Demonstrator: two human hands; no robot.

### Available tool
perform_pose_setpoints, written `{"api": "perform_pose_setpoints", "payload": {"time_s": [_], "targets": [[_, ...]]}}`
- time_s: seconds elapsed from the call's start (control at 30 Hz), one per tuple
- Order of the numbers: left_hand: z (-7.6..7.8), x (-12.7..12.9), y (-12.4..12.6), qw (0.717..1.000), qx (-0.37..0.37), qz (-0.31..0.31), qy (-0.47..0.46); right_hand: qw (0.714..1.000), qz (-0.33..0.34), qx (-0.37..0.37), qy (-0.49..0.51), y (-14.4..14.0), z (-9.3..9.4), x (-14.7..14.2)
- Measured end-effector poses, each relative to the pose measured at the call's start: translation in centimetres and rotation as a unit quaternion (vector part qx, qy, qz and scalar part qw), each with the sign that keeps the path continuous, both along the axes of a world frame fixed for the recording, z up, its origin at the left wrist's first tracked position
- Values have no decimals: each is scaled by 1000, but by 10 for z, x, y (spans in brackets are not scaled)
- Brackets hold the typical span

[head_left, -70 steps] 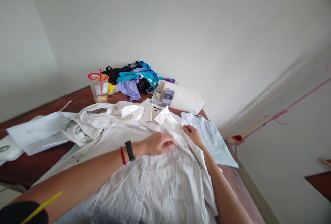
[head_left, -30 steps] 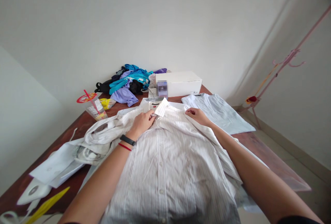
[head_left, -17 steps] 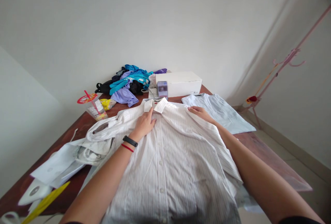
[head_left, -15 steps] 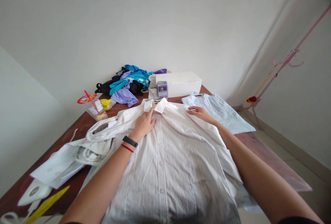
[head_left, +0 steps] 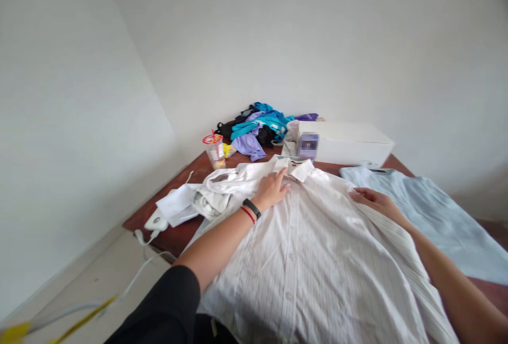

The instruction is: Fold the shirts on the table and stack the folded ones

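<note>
A white striped button-up shirt lies front up across the table, its collar towards the wall and its lower part reaching the bottom of the view. My left hand, with a black band and a red cord at the wrist, rests flat just below the collar, fingers stretched out. At the shirt's right shoulder, my right hand has its fingers curled together on the cloth, pinching the edge; the fingertips are partly hidden. One sleeve is bunched on the left side.
Behind the shirt stand a white box, a small purple box, a heap of clothes and a plastic cup with a straw. A light blue garment lies right. Papers and a white power strip sit left.
The view has swung left, so everything appears further right. My right hand's fingers have curled in on the shirt's shoulder; my left hand stays by the collar.
</note>
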State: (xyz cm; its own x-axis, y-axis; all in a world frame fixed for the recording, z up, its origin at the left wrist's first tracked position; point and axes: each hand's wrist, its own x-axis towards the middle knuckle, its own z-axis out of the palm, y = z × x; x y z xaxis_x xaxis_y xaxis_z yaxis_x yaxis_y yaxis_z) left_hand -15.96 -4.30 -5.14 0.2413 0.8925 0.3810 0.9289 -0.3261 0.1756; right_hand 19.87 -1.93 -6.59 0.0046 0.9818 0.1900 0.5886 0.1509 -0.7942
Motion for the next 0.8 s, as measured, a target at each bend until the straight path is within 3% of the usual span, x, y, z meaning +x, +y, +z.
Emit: {"api": "perform_pose_setpoints", "payload": {"time_s": [0.07,0.23,0.57,0.8], "targets": [[-4,-2,1,999,14,-3,-34,998,0,-39,44,3,-4,1],[-5,-1,-3,999,26,11,-37,997,-12,-57,49,1,3,0],[-1,3,-6,999,36,13,-25,997,32,-1,71,-1,10,-13],[2,7,-5,999,29,30,-14,999,36,14,35,-2,15,-13]]}}
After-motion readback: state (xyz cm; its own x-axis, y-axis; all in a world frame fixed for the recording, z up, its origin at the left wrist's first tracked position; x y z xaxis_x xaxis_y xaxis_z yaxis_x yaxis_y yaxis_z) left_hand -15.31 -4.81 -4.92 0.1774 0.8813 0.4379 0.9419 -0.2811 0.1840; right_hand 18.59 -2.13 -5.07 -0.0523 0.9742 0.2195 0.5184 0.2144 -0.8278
